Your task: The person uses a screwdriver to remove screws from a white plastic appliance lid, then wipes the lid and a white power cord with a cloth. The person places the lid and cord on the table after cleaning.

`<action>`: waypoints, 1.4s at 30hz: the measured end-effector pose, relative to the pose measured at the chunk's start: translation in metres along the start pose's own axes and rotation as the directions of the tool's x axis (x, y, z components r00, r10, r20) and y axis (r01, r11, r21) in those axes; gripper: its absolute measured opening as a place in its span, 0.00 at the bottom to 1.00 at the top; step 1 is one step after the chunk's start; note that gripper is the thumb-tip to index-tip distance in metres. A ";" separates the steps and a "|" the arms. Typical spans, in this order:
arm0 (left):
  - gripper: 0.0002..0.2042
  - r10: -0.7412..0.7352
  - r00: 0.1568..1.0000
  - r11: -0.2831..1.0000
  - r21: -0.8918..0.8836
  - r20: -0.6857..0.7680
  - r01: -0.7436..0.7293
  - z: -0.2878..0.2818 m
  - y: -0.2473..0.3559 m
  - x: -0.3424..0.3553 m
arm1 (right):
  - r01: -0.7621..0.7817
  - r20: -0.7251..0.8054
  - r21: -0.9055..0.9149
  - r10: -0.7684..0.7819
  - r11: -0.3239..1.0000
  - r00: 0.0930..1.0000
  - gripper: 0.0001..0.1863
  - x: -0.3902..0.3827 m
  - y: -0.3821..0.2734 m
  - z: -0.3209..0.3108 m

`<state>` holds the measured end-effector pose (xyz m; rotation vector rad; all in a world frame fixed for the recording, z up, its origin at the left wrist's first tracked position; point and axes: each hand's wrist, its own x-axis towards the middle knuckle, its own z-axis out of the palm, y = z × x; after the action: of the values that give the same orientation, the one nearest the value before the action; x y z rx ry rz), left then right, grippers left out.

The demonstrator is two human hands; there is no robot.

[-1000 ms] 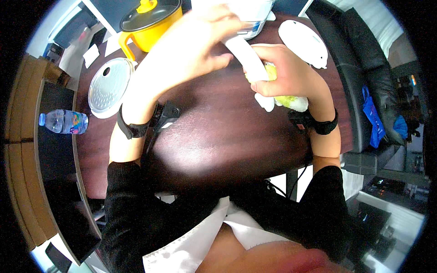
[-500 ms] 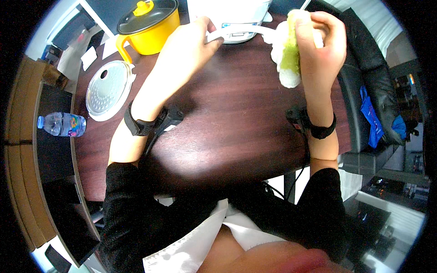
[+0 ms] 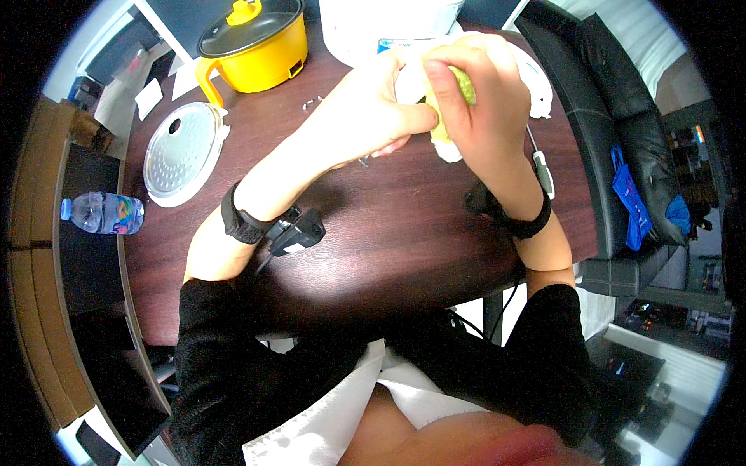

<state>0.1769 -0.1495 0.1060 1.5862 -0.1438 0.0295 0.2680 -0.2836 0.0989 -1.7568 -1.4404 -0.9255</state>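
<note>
My right hand (image 3: 486, 89) is closed round a soft white and yellow-green bundle (image 3: 464, 84), whose exact kind I cannot make out. From the left, my left hand (image 3: 388, 109) meets it, its thumb pressed against the bundle and its fingers curled. What lies between the two hands is partly hidden. Just beyond them stands a white rounded appliance (image 3: 365, 27). A white round part (image 3: 536, 85) lies to the right, behind my right hand. Below that part rests a screwdriver (image 3: 544, 175) with a grey and white handle.
On the left are a yellow pot (image 3: 264, 66) with a dark lid, and a translucent perforated lid (image 3: 184, 155). Small metal screws (image 3: 312, 102) lie near my left forearm. A water bottle (image 3: 102, 213) is beyond the table's left edge; a black sofa (image 3: 590, 101) stands at the right.
Both hands have come together; the right moved left and slightly down with the bundle, the left moved right. The white band stretched between them no longer shows. The screwdriver and screws are now visible.
</note>
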 end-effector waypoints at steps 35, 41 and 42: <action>0.09 0.052 0.987 0.988 -0.154 0.149 -0.029 -0.002 -0.011 -0.001 | -0.599 0.617 0.782 0.353 -0.175 0.703 0.28 -0.027 0.072 -0.018; 0.08 0.032 0.988 0.998 -0.051 0.153 -0.024 -0.011 -0.009 -0.003 | -0.599 0.568 0.798 0.409 -0.062 0.715 0.24 -0.032 0.082 -0.027; 0.08 0.040 0.989 0.998 -0.062 0.144 -0.032 -0.009 -0.007 -0.004 | -0.553 0.507 0.832 0.353 0.036 0.786 0.22 -0.026 0.085 -0.029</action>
<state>0.1743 -0.1399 0.0991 1.5263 -0.2847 -0.0620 0.3450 -0.3348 0.0868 -1.0533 -0.9444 0.5494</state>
